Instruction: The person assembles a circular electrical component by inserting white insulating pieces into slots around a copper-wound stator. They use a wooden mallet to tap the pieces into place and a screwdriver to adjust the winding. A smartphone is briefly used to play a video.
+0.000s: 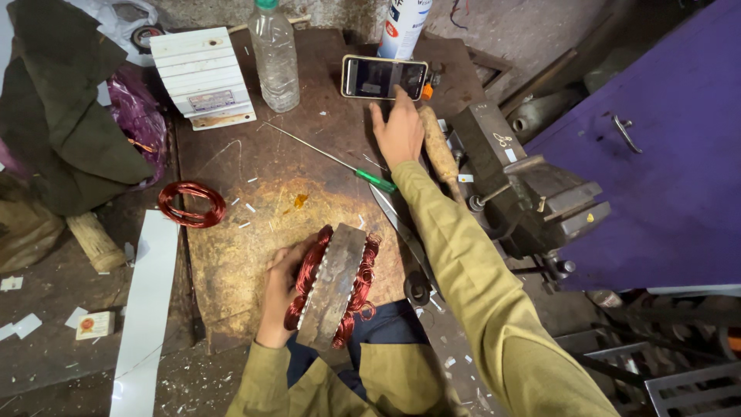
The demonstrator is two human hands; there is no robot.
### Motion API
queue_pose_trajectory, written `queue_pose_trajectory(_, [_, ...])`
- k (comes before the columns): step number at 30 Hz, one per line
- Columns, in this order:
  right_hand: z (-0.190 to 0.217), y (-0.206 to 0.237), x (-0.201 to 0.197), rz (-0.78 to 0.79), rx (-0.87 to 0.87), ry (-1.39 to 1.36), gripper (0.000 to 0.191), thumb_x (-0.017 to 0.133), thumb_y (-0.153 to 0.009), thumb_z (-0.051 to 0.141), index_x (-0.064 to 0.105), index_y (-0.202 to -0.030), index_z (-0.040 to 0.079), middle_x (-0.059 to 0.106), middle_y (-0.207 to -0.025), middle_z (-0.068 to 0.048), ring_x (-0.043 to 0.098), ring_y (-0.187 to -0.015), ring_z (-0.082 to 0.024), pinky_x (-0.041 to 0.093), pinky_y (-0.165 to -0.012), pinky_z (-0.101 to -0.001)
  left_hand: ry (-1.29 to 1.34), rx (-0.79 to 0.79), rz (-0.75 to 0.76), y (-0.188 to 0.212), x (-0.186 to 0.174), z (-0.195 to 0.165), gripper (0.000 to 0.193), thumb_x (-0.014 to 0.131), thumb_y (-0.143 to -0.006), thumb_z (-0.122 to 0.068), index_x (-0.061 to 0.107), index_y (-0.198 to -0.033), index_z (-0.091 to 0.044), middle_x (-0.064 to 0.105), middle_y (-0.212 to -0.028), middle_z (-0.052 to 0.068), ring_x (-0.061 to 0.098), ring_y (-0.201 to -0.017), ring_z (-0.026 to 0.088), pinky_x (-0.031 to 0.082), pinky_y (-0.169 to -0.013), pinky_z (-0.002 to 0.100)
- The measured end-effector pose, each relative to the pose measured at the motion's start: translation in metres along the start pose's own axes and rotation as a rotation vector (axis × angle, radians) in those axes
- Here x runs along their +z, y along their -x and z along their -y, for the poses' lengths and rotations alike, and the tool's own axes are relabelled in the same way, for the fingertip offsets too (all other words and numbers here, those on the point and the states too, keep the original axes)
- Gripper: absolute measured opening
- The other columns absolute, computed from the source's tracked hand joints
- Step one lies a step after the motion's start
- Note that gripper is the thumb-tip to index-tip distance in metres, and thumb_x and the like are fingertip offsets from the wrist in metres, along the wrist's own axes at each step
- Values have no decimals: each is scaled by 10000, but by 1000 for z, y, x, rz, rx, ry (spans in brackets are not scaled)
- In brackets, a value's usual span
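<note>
**One hand on the stator, one at the phone**

Meanwhile my left hand (279, 292) gripped the stator (333, 286), fingers curled over the red copper windings on its left face, holding it on edge at the near rim of the bench (231, 255). The steel core faced up, with windings bulging out on both sides.

My right hand (398, 133) reached well beyond the stator, to the far side of the bench. It was open and grasping nothing, fingers loosely spread, one fingertip touching the lower edge of the phone (384, 77). The phone stood on its long side, screen lit, leaning back against a spray can (404, 27).

Between stator and phone lay a green-handled screwdriver (340, 164), its thin shaft running away to the left, its handle just beside my right sleeve. A wooden handle (438, 150) lay right of my hand, touching its edge. Farther right of the stator stood a grey vise (532, 189), and past it a purple cabinet (664, 154).

Beyond the stator and to the left stood a clear plastic bottle (275, 58), and next to it a white ribbed block (202, 77). Left of the stator, at the bench edge, lay a loose coil (191, 203) of copper wire. Farther left still were a dark cloth (65, 116) and a white strip (147, 301) hanging off the bench. Small white scraps were scattered over the bench around the stator.
</note>
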State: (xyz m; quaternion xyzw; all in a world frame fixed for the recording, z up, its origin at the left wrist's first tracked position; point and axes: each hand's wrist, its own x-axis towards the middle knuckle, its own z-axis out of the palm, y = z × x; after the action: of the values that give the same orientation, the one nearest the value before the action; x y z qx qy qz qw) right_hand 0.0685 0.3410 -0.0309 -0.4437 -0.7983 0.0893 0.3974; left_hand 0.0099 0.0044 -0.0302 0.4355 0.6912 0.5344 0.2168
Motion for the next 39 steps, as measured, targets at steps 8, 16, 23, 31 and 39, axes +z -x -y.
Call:
queue_pose_trajectory(8, [7, 3, -7, 88, -4, 16, 561, 730, -944, 310, 530, -1388, 32, 606, -1260, -221, 665, -1011, -459, 523, -826, -542, -14, 26, -10, 1, 1, 1, 487, 698, -881, -264, 689, -1334, -84, 714, -1186, 114, 615, -1097, 249, 433, -997, 383])
queue_pose_trajectory(16, [-1, 6, -1, -108, -127, 5, 579, 741, -936, 314, 438, -1358, 58, 510, -1447, -220, 657, -1056, -474, 544, -818, -528, -16, 19, 6, 0, -1, -6, 541, 720, -831, -269, 689, -1339, -87, 724, -1146, 109, 605, -1076, 251, 412, -1009, 381])
queue_pose_trajectory(23, [-7, 5, 5, -82, -99, 13, 512, 741, -915, 291, 501, -1290, 39, 566, -1384, -267, 675, -940, -461, 547, -743, -520, 23, -11, 22, 0, -1, -7, 559, 732, -820, -288, 687, -1340, -89, 715, -1140, 111, 610, -1075, 244, 432, -992, 366])
queue_pose_trajectory(31, [-4, 6, 1, 78, -115, 69, 250, 735, -984, 272, 623, -1099, 80, 706, -1150, -91, 709, -863, -349, 555, -737, -460, -10, 16, 6, -1, 0, -4, 528, 719, -850, -254, 685, -1346, -78, 715, -1152, 118, 606, -1090, 241, 426, -1000, 360])
queue_pose_trajectory(39, [4, 5, -5, 20, -237, 35, 240, 750, -894, 221, 588, -946, 52, 649, -1358, -150, 686, -784, -371, 541, -641, -459, 19, -1, 6, 1, 1, -2, 514, 720, -849, -234, 687, -1336, -73, 710, -1119, 117, 603, -1071, 244, 438, -982, 359])
